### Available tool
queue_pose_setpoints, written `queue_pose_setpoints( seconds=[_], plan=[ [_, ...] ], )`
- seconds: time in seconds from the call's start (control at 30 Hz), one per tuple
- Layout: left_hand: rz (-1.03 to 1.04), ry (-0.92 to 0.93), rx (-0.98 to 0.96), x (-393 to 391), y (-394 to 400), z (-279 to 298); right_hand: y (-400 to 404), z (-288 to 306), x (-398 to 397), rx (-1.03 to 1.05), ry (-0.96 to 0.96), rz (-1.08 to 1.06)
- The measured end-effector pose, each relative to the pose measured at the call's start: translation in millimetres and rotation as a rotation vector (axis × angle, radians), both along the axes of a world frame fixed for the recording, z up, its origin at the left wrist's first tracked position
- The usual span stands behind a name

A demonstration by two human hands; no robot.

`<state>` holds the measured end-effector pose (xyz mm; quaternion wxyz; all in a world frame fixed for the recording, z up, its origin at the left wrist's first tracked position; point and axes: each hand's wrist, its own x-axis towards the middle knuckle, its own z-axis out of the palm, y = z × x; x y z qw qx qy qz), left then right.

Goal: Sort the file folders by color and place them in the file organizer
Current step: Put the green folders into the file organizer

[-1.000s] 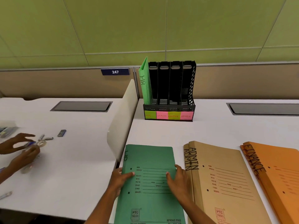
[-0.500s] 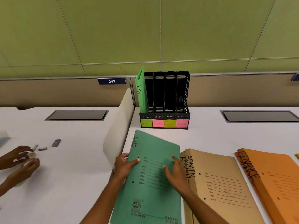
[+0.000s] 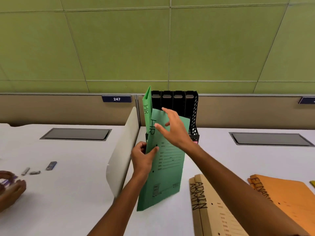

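Starting at the far left, another person's hands [image 3: 10, 188] are seen at the frame edge on the neighbouring white desk [image 3: 68, 193], near small grey metal items [image 3: 35, 172] and a blue-grey clip-like piece [image 3: 51, 165]; what they hold is too blurred to tell. A curved cream divider [image 3: 122, 150] is set between that desk and the work desk [image 3: 247, 160].

The left hand [image 3: 143, 158] is clamped on the left edge of a green HR folder [image 3: 163, 169], thumb on the printed front, fingers curled behind. The folder is held upright and slightly tilted, off the desk, directly in front of the black file organizer [image 3: 177, 106]. It is matte green card with "HR" hand-lettered in black near the top, ruled form lines, punch holes and a printed logo low down. The right hand [image 3: 173, 128] is laid against the folder's upper front with fingers spread and straight, gripping nothing.

A second green HR folder [image 3: 147, 106] is stood in the organizer's leftmost slot. To the right, tan ADMIN folders [image 3: 214, 210] and orange FINANCE folders [image 3: 286, 198] are lying flat.
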<state>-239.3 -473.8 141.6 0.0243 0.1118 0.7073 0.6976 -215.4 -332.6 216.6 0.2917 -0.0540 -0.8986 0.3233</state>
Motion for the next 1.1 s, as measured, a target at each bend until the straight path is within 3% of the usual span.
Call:
queue_pose_setpoints(
  seconds=[0.17, 0.47, 0.9, 1.1],
  plan=[
    [0.071, 0.153, 0.034, -16.1, 10.6, 8.0, 1.2, 42.1, -23.4, 0.119, 0.063, 0.011],
    [0.231, 0.217, 0.095, -38.8, 31.9, 2.9, 1.4, 56.9, -46.5, 0.223, 0.109, 0.01],
    [0.16, 0.257, 0.117, -59.9, 54.8, -31.5, 9.5, 75.5, -68.5, 0.268, -0.272, 0.013],
    [-0.087, 0.171, 0.204, -62.4, 51.7, -29.1, 13.7, 85.9, -75.8, 0.344, -0.351, -0.017]
  ],
)
